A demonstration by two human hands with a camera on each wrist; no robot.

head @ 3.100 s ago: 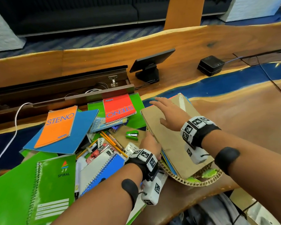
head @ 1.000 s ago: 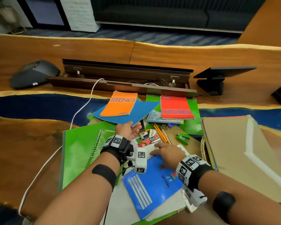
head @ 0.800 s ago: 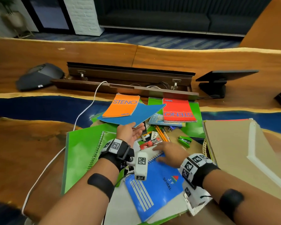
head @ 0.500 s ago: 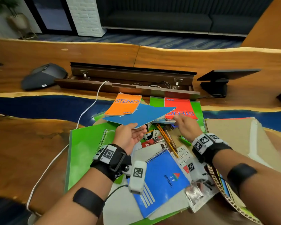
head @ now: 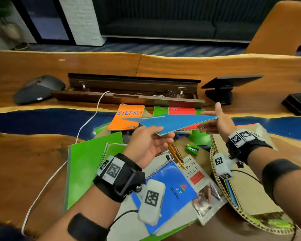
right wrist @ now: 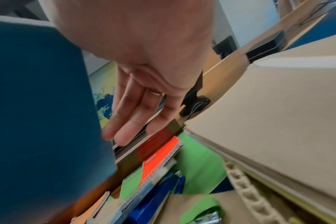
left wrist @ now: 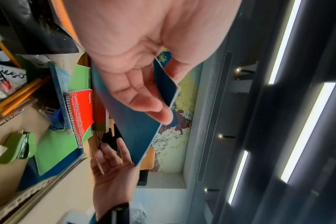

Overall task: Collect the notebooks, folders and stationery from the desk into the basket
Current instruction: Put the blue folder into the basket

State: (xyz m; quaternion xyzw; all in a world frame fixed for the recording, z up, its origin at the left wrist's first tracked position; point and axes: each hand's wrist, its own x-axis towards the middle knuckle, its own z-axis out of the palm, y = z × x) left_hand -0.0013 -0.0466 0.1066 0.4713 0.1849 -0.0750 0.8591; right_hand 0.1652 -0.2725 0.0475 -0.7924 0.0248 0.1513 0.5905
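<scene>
**Blue folder lifted over a cluttered bench**

Wooden bench (head: 33, 162) with a blue resin band is seen strewn with stationery. At the right edge a woven basket (head: 215, 174) is seen, loaded with tan folders (head: 250, 193) and coloured sheets; its near rim is cut off by the frame.

A blue folder (head: 174, 121) is held above the pile, roughly level, its long axis running left to right. Its near corner is pinched by the left hand (head: 147, 145), thumb above and fingers beneath. The right hand (head: 217, 122) is held out at the far right corner, fingers straight and apart; whether contact is made cannot be told.

An orange steno pad (head: 127, 119) is partly hidden behind the folder, a red steno pad (head: 182, 110) almost wholly. A green stapler (head: 192, 149), pencils (head: 175, 153) and a blue spiral notebook (head: 174, 192) lie below.
</scene>
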